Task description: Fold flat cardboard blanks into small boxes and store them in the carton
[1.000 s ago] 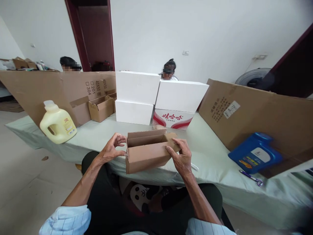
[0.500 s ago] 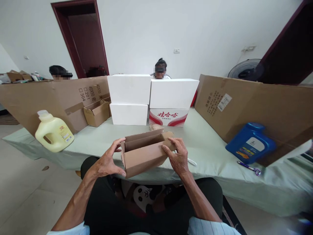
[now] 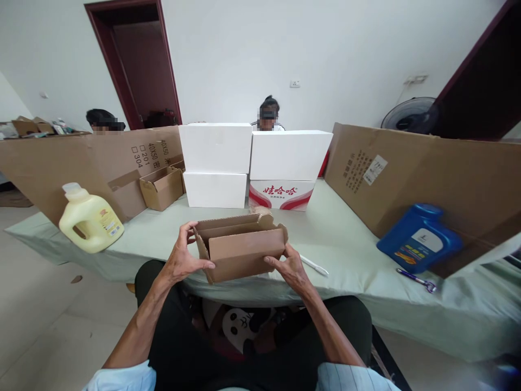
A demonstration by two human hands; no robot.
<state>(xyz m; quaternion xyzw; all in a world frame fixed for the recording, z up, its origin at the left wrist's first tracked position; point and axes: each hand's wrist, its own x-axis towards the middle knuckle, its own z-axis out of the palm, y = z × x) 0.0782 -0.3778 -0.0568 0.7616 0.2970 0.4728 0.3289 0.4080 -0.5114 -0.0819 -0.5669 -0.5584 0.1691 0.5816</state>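
A long, narrow cardboard box [image 3: 246, 254] with its top open is held over the near edge of the table. My left hand [image 3: 185, 258] grips its left end, thumb on the front face and fingers behind the end flap. At the right end, my right hand [image 3: 290, 270] holds the lower corner, its thumb pressed on the front and its fingers mostly hidden behind. The box's inside is dark and only partly visible. A white pen-like stick [image 3: 314, 265] lies on the cloth just right of my right hand.
White boxes [image 3: 215, 149] are stacked at the back, above one with red print [image 3: 280, 195]. Left are a yellow jug [image 3: 91, 222] and a small open carton [image 3: 161, 189]. Right are a blue bottle [image 3: 419, 237] and a purple pen-like tool [image 3: 415, 279]. Large cardboard panels [image 3: 407, 184] flank the table.
The box has tilted, its right end lowered and its front face turned more towards me. My right hand has slid from the top rim down to the lower right corner.
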